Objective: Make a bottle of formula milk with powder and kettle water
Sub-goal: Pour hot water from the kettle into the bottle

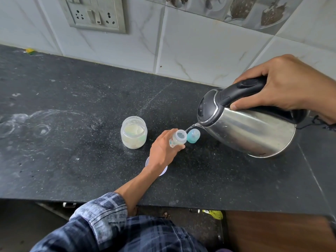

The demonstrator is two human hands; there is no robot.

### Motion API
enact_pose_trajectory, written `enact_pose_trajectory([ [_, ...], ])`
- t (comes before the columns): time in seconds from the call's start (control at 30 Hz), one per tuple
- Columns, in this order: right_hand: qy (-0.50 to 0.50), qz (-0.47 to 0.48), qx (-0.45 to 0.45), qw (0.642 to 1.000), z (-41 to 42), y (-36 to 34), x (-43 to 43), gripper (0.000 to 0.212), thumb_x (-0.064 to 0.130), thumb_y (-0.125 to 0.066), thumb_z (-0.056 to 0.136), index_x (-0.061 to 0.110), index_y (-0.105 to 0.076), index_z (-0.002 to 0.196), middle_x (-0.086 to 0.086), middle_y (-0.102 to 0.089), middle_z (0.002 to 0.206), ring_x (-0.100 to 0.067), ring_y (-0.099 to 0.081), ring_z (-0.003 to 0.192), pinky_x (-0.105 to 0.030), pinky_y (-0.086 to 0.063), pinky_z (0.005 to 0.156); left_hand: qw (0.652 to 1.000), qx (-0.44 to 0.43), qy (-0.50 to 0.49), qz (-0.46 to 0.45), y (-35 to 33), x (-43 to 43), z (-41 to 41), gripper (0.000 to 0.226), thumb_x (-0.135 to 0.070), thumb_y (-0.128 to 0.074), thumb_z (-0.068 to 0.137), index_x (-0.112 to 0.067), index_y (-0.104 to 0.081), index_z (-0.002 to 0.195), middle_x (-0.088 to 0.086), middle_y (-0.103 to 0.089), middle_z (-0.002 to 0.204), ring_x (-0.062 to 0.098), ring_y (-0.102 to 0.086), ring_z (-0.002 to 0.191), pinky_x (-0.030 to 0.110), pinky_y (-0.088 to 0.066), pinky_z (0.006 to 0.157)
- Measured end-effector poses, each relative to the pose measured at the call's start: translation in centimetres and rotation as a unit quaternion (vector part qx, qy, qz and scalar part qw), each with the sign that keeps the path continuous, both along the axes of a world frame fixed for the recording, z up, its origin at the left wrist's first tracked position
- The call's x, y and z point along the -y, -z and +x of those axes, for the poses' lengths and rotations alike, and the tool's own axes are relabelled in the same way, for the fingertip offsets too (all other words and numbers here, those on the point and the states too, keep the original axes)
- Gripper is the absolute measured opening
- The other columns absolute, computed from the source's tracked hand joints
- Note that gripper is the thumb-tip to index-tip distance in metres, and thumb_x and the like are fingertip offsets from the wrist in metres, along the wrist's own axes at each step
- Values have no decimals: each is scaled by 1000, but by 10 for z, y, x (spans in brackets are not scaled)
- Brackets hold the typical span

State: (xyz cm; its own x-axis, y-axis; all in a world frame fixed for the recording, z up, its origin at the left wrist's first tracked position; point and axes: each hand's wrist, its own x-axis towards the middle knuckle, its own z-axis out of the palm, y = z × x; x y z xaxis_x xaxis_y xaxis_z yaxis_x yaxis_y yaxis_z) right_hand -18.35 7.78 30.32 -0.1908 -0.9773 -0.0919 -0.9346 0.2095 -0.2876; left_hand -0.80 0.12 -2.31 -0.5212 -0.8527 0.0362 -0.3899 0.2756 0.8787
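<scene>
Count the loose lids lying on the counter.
2. The teal cap stands just right of the bottle, below the kettle spout. A white lid lies nearer the counter front, partly hidden under the left hand at the wrist.

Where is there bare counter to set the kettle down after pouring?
Bare black stone counter lies left of the clear plastic powder jar, behind it up to the tiled wall, and in front below the steel kettle. Crowded: jar, small clear bottle in the left hand, blue teat cap, white lid.

Room left of the powder jar (134, 132) (kettle (251, 131) blocks right).
</scene>
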Motion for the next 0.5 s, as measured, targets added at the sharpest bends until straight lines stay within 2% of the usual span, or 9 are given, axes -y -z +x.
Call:
enact_pose_trajectory([
  [0.5, -2, -1, -14, 1000, 0, -3, 0, 37, 68, -84, 56, 70, -66, 88, 42, -67, 83, 25, -57, 85, -18, -44, 68, 1000, 6, 0, -6, -1, 0, 0, 50, -38, -81, 81, -36, -61, 126, -16, -63, 125, 10, -62, 108, 34, -52, 91],
])
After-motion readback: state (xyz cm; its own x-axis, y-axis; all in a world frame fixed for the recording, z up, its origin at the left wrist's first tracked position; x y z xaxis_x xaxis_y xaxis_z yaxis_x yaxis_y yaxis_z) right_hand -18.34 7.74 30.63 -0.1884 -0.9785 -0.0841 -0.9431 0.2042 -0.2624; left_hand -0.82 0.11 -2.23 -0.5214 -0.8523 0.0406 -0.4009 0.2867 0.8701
